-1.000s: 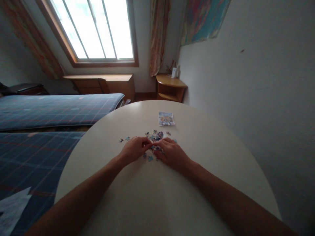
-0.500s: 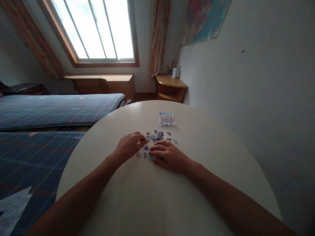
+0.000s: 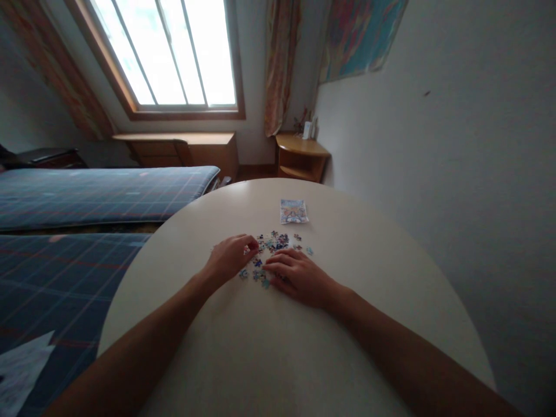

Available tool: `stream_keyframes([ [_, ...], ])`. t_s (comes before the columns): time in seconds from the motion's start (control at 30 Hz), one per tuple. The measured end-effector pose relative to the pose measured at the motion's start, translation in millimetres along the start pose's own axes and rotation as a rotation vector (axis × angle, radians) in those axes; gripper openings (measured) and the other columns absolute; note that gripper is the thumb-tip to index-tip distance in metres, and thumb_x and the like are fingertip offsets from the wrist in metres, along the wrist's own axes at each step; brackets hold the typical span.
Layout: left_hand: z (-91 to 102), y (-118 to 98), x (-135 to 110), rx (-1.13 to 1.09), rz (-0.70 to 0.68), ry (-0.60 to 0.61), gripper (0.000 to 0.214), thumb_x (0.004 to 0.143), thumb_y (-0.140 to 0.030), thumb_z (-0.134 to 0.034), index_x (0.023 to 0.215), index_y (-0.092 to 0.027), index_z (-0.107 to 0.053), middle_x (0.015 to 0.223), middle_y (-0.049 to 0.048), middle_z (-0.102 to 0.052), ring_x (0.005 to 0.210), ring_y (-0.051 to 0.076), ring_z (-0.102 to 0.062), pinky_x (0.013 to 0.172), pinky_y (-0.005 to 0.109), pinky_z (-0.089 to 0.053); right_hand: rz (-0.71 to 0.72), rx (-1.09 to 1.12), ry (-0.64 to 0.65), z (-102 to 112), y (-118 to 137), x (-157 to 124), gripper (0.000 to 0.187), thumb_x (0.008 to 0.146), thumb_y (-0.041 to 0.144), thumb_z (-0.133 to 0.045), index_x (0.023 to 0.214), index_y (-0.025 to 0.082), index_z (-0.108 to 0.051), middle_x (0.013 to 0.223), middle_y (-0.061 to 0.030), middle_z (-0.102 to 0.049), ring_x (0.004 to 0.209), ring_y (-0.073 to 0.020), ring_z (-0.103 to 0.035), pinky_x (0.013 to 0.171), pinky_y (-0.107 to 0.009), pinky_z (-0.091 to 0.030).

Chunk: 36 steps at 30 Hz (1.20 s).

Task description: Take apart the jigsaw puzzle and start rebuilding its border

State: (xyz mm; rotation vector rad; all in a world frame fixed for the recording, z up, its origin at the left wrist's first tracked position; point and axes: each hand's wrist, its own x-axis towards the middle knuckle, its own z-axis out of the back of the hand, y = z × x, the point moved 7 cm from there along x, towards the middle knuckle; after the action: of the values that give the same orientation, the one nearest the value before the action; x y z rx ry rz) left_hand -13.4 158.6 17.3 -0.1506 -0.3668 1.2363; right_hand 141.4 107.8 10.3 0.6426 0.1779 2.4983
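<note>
A small heap of jigsaw puzzle pieces (image 3: 278, 241) lies on the round cream table (image 3: 260, 359). At the heap's left edge is my left hand (image 3: 232, 255), fingers curled and thumb closed toward the index finger; whatever may be between the tips is hidden. My right hand (image 3: 299, 275) rests palm down with fingers stretched out, covering some pieces just in front of the heap. Between the hands sits a dark blue puzzle piece (image 3: 258, 262). Nearer to me are a pale blue piece (image 3: 243, 274) and a turquoise piece (image 3: 265, 284) by my right fingertips.
Behind the heap lies a small picture packet (image 3: 293, 211). A few loose pieces (image 3: 309, 251) are scattered right of the heap. Left of the table stand beds with plaid mattresses (image 3: 87, 194), with papers (image 3: 26, 365) on the nearer one. A white wall (image 3: 412, 174) runs along the right.
My right fingers have shifted slightly, and more of the small pieces beside them now show close together. My left hand stays almost in place.
</note>
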Motion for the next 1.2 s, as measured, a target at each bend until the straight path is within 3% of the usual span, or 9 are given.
stream_keyframes([
  [0.17, 3.7, -11.1, -2.2, 0.043, -0.040, -0.032, 0.015, 0.090, -0.030, -0.059, 0.089, -0.028, -0.074, 0.097, -0.0007, -0.073, 0.078, 0.017, -0.067, 0.064, 0.025, -0.044, -0.183, -0.020, -0.102, 4.4, -18.7, 1.0, 0.024, 0.095, 0.029, -0.058, 0.116, 0.021, -0.066, 0.113, -0.0087, -0.070, 0.111, -0.0220, -0.059, 0.101, -0.042, -0.043],
  [0.3, -5.3, -17.9, -2.9, 0.051, -0.079, 0.047, 0.017, 0.089, -0.029, -0.060, 0.090, -0.030, -0.077, 0.099, -0.0006, -0.073, 0.082, 0.018, -0.068, 0.066, 0.025, -0.046, -0.345, -0.042, -0.153, 9.4, -41.6, 5.3, 0.019, 0.092, 0.025, -0.061, 0.108, 0.022, -0.070, 0.109, -0.0079, -0.072, 0.107, -0.0230, -0.060, 0.097, -0.041, -0.045],
  [0.4, -8.6, -20.9, -3.4, 0.022, -0.124, 0.109, 0.017, 0.090, -0.032, -0.060, 0.090, -0.029, -0.077, 0.098, 0.0000, -0.074, 0.084, 0.018, -0.068, 0.069, 0.025, -0.047, -0.435, -0.070, -0.113, 13.8, -56.4, 18.4, 0.014, 0.090, 0.025, -0.063, 0.100, 0.021, -0.074, 0.104, -0.0073, -0.073, 0.102, -0.0229, -0.062, 0.093, -0.039, -0.046],
  [0.5, 2.4, -8.9, -3.0, 0.055, -0.052, 0.065, 0.019, 0.092, -0.037, -0.058, 0.093, -0.028, -0.076, 0.100, 0.0009, -0.073, 0.083, 0.019, -0.068, 0.068, 0.026, -0.047, -0.508, -0.092, -0.030, 14.9, -68.0, 39.5, 0.017, 0.090, 0.029, -0.063, 0.098, 0.020, -0.075, 0.104, -0.0075, -0.074, 0.104, -0.0216, -0.063, 0.095, -0.035, -0.045],
  [0.63, 27.3, 27.6, -6.0, 0.224, 0.177, -0.025, 0.026, 0.093, -0.038, -0.055, 0.108, -0.024, -0.070, 0.112, 0.0072, -0.069, 0.092, 0.026, -0.068, 0.072, 0.032, -0.050, -0.591, -0.102, 0.061, 8.6, -79.6, 65.4, 0.025, 0.087, 0.037, -0.065, 0.101, 0.019, -0.076, 0.102, -0.0084, -0.076, 0.098, -0.0223, -0.067, 0.088, -0.032, -0.049],
  [0.8, 32.3, 60.1, -11.7, 0.358, 0.319, 0.126, 0.028, 0.091, -0.032, -0.054, 0.113, -0.019, -0.067, 0.116, 0.0130, -0.068, 0.100, 0.030, -0.067, 0.075, 0.036, -0.051, -0.666, -0.097, 0.148, -4.3, -90.0, 74.9, 0.027, 0.078, 0.041, -0.073, 0.094, 0.020, -0.078, 0.093, -0.0077, -0.077, 0.086, -0.0220, -0.070, 0.073, -0.028, -0.050],
  [0.93, 23.2, 66.1, -10.5, 0.318, 0.330, 0.218, 0.026, 0.091, -0.027, -0.051, 0.108, -0.020, -0.069, 0.113, 0.0130, -0.070, 0.101, 0.031, -0.067, 0.075, 0.036, -0.050, -0.714, -0.072, 0.213, -7.3, -94.0, 74.3, 0.027, 0.078, 0.040, -0.073, 0.096, 0.020, -0.077, 0.098, -0.0074, -0.077, 0.090, -0.0215, -0.070, 0.073, -0.027, -0.049],
  [1.2, 14.6, 63.3, -5.0, 0.243, 0.283, 0.231, 0.025, 0.089, -0.025, -0.055, 0.109, -0.024, -0.070, 0.111, 0.0076, -0.073, 0.101, 0.024, -0.067, 0.081, 0.030, -0.049, -0.779, 0.008, 0.286, -8.5, -90.5, 73.7, 0.033, 0.077, 0.035, -0.073, 0.106, 0.020, -0.074, 0.102, -0.0058, -0.076, 0.092, -0.0207, -0.069, 0.074, -0.027, -0.047],
])
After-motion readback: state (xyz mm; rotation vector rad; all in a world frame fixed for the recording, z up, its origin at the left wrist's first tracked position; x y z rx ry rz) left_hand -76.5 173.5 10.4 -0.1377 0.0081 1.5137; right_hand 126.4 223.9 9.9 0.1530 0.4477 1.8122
